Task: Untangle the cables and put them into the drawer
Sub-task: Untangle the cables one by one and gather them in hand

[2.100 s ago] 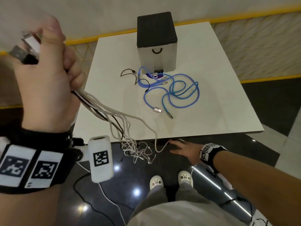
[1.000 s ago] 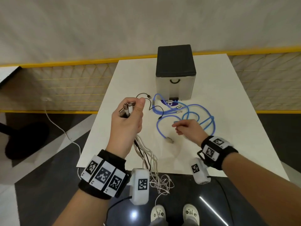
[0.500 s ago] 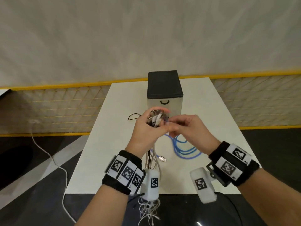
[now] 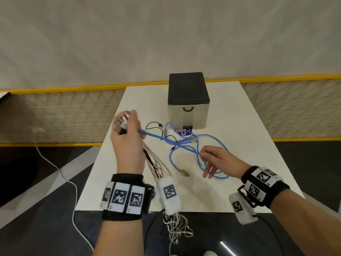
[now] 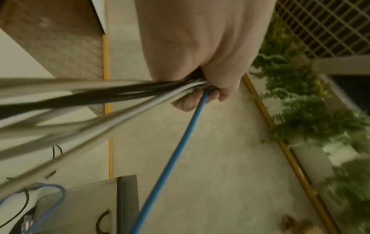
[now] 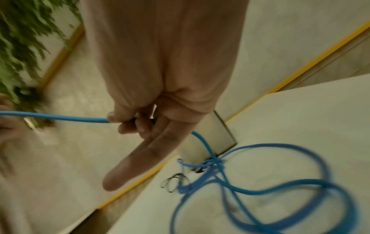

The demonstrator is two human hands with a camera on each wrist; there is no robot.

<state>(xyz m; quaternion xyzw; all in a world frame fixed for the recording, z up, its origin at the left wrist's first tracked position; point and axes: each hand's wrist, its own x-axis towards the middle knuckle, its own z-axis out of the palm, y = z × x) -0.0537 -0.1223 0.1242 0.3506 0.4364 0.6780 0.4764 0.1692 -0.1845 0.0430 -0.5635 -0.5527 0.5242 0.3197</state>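
Holding the bundle of white and black cables (image 4: 156, 164) in your left hand (image 4: 127, 143), you keep its fingers curled fully round the plug ends, with one end of the blue cable (image 4: 166, 139) clamped in the same fist. The bundle's loose ends hang past the near table (image 4: 239, 111) edge toward the floor.

Your right hand (image 4: 217, 160) pinches the blue cable between thumb and forefinger; the other fingers are extended and hold nothing.

Note the governing relation: the stretch of blue cable between the two hands runs nearly straight, from the left fist down and rightward to the right pinch. Beyond the pinch, the remaining blue loops lie on the table, to the right of and beyond your right hand, crossing a thin black cable (image 4: 155, 126) just in front of the drawer unit (image 4: 188, 113).

The right hand is the nearer one to the loops. The drawer front appears closed, so it probably needs opening before any cable is stowed.
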